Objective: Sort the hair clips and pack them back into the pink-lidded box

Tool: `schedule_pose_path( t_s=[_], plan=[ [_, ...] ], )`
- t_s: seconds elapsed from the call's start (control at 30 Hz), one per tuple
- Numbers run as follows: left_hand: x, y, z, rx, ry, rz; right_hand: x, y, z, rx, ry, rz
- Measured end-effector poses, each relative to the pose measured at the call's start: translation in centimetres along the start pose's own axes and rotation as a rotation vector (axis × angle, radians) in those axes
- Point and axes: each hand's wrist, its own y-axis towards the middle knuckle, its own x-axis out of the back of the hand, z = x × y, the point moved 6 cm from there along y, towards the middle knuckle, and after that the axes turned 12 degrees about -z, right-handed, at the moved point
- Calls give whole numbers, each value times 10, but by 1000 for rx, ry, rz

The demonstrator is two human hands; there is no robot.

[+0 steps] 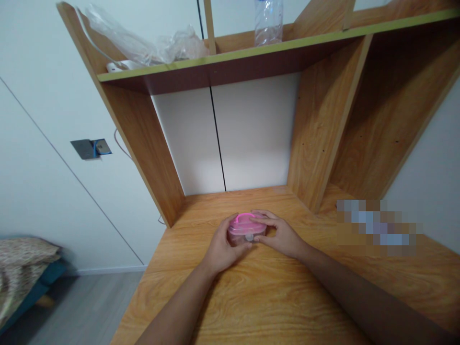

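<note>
A small clear plastic box with a pink lid (246, 227) rests on the wooden desk (251, 297), near its middle. My left hand (222, 248) wraps around the box's left side, thumb along its front. My right hand (279, 233) grips the right side, fingers curled over the pink lid. A small round clasp shows on the front of the box between my thumbs.
A wooden hutch rises behind the desk, with an upright divider (319, 129) on the right. Its top shelf (230, 60) carries crumpled plastic bags (143, 43) and a clear bottle (268, 21). A black cable (217, 139) hangs down the white back panel. A bed corner (25, 268) lies at lower left.
</note>
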Motion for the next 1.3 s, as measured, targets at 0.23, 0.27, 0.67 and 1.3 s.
schedule_pose_path(
  t_s=[0.23,0.27,0.67,1.3],
  plan=[
    [1,1,-2,-13,10,-15,-2,-2,6,27,-9,4],
    [0,1,-2,-4,4,-12,-3,-2,7,32,-4,-1],
    [0,1,-2,-32,103,-67,-12,-4,8,56,-47,-25],
    [3,1,-15,-135,322,-54,-16,-7,9,72,-97,-17]
  ],
)
